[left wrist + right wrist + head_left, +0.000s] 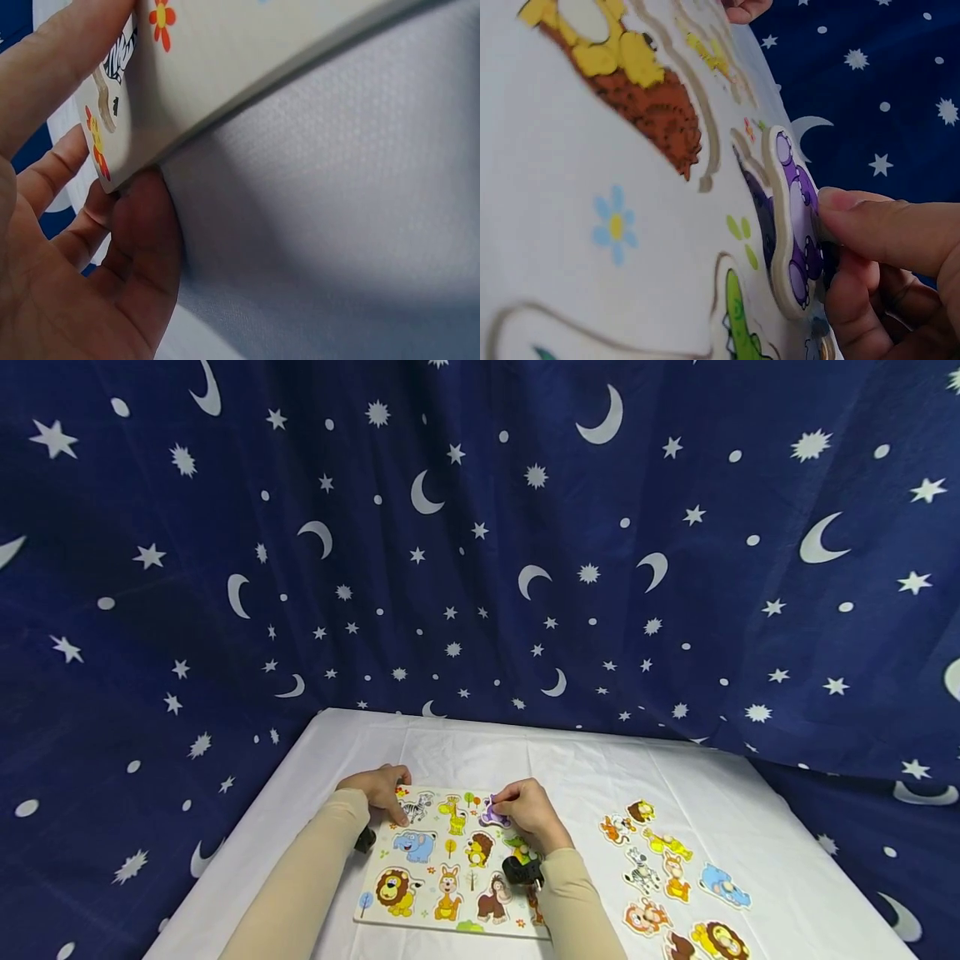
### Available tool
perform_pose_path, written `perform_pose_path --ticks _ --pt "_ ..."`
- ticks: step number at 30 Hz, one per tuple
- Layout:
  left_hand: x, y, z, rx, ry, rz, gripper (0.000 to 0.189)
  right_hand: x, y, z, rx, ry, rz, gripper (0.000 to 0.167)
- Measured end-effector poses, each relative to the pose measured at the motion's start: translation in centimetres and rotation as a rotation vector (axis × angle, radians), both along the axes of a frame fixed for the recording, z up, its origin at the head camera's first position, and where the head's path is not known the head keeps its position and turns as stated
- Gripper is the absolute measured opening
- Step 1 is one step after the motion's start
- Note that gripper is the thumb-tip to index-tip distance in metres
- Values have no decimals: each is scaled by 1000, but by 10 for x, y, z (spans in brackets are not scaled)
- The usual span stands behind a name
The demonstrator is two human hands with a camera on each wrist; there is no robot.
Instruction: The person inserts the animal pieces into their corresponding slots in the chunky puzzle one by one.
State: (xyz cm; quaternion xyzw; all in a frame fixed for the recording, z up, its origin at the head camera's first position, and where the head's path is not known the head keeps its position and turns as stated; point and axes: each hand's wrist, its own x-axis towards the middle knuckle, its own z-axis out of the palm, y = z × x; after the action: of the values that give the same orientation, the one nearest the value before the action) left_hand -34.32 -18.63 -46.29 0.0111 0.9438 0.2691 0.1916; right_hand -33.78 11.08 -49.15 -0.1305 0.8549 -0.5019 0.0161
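A white wooden puzzle board [427, 885] printed with animals lies on the table. My left hand [379, 790] grips its far left corner, thumb over the top face and the other fingers at the edge, as the left wrist view shows. Between thumb and fingers my right hand [528, 810] pinches a purple animal puzzle piece [799, 217]. This piece stands slightly raised and tilted over its matching purple recess [759, 206] near the board's far right corner. A green crocodile picture [741, 319] shows nearby, partly covered by the right wrist in the head view.
Loose animal pieces lie on the white cloth to the right of the board, among them a blue elephant [724, 887], a zebra [642, 872] and a lion [720, 940]. A dark blue curtain [480, 568] with moons and stars hangs behind the table.
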Motion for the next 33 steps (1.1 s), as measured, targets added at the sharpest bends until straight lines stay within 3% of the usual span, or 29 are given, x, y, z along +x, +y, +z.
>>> perform_pose_path --ticks 33 --pt "-6 -1 -3 33 -35 23 60 -2 -7 1 87 9 60 3"
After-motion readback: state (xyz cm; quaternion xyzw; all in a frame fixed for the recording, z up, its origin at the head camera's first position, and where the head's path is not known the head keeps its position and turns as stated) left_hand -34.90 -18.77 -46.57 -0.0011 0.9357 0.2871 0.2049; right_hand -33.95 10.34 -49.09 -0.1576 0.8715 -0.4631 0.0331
